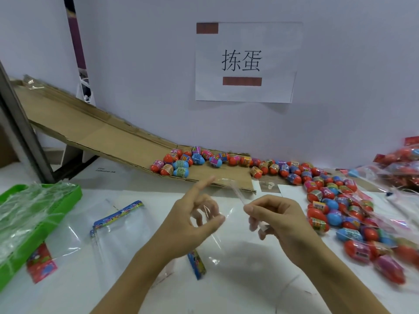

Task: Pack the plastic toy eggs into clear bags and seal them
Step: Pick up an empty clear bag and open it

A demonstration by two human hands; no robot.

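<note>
I've got the bag up off the table, held between both hands at centre, empty as far as I can tell. Left hand pinches one edge, forefinger sticking out; right hand pinches the mouth strip. Film is thin and slippery, so it could slide out of my pinch, or the two walls may cling and refuse to part. Eggs lie heaped to my right, more on the ramp. Reaching carelessly could send them rolling. Spare bags lie at left.

glossy plastic eggs, matt cardboard ramp
</note>
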